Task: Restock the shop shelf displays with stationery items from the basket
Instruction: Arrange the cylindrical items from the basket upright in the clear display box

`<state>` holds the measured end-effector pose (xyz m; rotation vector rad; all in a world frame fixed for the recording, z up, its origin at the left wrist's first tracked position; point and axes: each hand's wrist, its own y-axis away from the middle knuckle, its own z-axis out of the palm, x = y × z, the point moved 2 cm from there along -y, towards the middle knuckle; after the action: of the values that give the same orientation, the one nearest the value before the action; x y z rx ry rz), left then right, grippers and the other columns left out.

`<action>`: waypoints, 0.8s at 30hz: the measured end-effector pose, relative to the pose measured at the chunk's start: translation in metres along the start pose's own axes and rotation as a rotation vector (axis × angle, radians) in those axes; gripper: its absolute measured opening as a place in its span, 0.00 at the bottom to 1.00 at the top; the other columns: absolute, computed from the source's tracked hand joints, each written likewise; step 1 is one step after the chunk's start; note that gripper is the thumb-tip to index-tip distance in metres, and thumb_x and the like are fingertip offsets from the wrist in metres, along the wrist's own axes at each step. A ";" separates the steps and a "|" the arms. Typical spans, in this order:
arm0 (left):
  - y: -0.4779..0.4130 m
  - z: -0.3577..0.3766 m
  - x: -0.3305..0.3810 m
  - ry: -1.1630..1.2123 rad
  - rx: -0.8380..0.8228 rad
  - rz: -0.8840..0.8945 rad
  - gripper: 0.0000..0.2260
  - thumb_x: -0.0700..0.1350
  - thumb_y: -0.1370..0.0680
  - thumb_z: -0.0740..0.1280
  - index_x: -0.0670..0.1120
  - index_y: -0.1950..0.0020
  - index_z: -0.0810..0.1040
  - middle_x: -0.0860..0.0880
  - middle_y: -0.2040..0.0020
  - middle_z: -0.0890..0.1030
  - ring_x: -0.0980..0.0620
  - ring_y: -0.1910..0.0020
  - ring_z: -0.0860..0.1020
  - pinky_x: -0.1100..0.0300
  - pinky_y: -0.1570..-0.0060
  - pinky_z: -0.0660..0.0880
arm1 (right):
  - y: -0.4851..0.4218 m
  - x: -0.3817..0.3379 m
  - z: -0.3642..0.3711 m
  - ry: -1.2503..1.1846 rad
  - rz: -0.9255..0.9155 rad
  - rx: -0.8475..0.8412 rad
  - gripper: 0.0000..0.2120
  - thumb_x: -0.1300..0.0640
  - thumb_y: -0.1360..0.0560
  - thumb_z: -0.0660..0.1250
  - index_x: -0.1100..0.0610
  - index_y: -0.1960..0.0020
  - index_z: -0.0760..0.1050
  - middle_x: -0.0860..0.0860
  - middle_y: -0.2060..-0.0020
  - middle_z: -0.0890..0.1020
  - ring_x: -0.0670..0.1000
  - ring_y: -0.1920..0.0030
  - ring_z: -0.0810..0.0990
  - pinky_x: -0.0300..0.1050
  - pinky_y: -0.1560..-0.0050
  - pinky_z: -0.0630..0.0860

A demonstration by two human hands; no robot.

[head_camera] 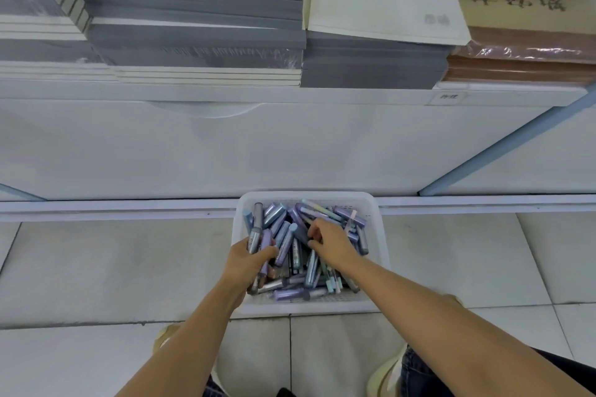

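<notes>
A white plastic basket (380, 235) stands on the tiled floor against the shelf base, filled with several purple, grey and pale blue pens and markers (288, 293). My left hand (246, 259) is at the basket's left side and grips a bunch of grey and purple markers (258, 235) that stick up past my fingers. My right hand (329, 240) reaches into the middle of the pile, its fingers curled round a dark marker (301, 235). Both forearms stretch down from the bottom of the view.
Above the basket a white cabinet front (290, 145) carries a shelf edge (290, 93) with stacks of grey, white and brown notebooks (193, 26). Grey floor tiles (113, 267) spread left and right. My shoes (385, 374) stand just behind the basket.
</notes>
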<state>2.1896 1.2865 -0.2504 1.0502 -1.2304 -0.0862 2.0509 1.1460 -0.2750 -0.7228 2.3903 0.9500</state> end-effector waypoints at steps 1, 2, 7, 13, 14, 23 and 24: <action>0.000 0.000 0.000 -0.002 0.007 0.001 0.04 0.36 0.27 0.72 0.38 0.54 0.79 0.44 0.70 0.79 0.50 0.76 0.76 0.60 0.74 0.74 | 0.002 0.000 0.000 0.046 -0.005 -0.018 0.14 0.57 0.24 0.70 0.60 0.42 0.72 0.56 0.46 0.77 0.54 0.49 0.77 0.47 0.48 0.74; 0.001 -0.001 0.000 -0.007 0.016 0.002 0.03 0.36 0.27 0.72 0.39 0.55 0.79 0.45 0.72 0.79 0.50 0.77 0.76 0.60 0.76 0.73 | 0.005 0.000 0.001 0.103 -0.014 -0.041 0.19 0.54 0.26 0.71 0.59 0.39 0.71 0.55 0.43 0.74 0.54 0.48 0.76 0.44 0.50 0.72; 0.006 -0.001 -0.001 -0.025 0.017 -0.018 0.05 0.39 0.26 0.73 0.40 0.58 0.78 0.44 0.73 0.78 0.51 0.77 0.75 0.61 0.77 0.72 | 0.021 0.002 0.017 0.190 -0.042 -0.077 0.28 0.50 0.29 0.75 0.58 0.35 0.67 0.53 0.39 0.70 0.55 0.42 0.74 0.45 0.47 0.71; 0.015 0.002 -0.004 -0.096 -0.052 0.021 0.05 0.41 0.25 0.72 0.40 0.58 0.79 0.47 0.72 0.80 0.54 0.75 0.77 0.63 0.74 0.74 | 0.029 0.009 0.016 0.037 0.010 -0.110 0.11 0.54 0.29 0.75 0.56 0.51 0.77 0.52 0.42 0.74 0.51 0.47 0.75 0.41 0.53 0.69; 0.016 0.002 -0.003 -0.106 -0.053 0.025 0.06 0.41 0.25 0.72 0.40 0.58 0.78 0.48 0.73 0.79 0.55 0.76 0.77 0.63 0.74 0.74 | 0.030 0.010 0.012 0.000 0.011 -0.129 0.08 0.55 0.29 0.75 0.55 0.55 0.77 0.52 0.45 0.77 0.50 0.50 0.76 0.41 0.54 0.71; 0.029 0.021 0.060 0.008 0.005 0.147 0.11 0.47 0.23 0.69 0.39 0.57 0.77 0.45 0.74 0.76 0.48 0.77 0.71 0.59 0.75 0.69 | 0.036 -0.052 -0.105 -0.679 -0.042 -0.086 0.09 0.61 0.25 0.71 0.60 0.58 0.71 0.55 0.65 0.81 0.49 0.68 0.82 0.44 0.61 0.81; 0.034 0.026 0.076 0.065 0.014 0.197 0.11 0.47 0.23 0.70 0.39 0.57 0.77 0.45 0.73 0.76 0.50 0.77 0.71 0.60 0.75 0.68 | 0.039 -0.065 -0.120 -0.737 -0.081 -0.073 0.09 0.62 0.25 0.70 0.60 0.59 0.70 0.57 0.63 0.79 0.51 0.67 0.83 0.42 0.60 0.81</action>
<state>2.1833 1.2468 -0.1734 0.9316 -1.2698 0.1076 2.0491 1.1023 -0.1395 -0.3891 1.6774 1.0447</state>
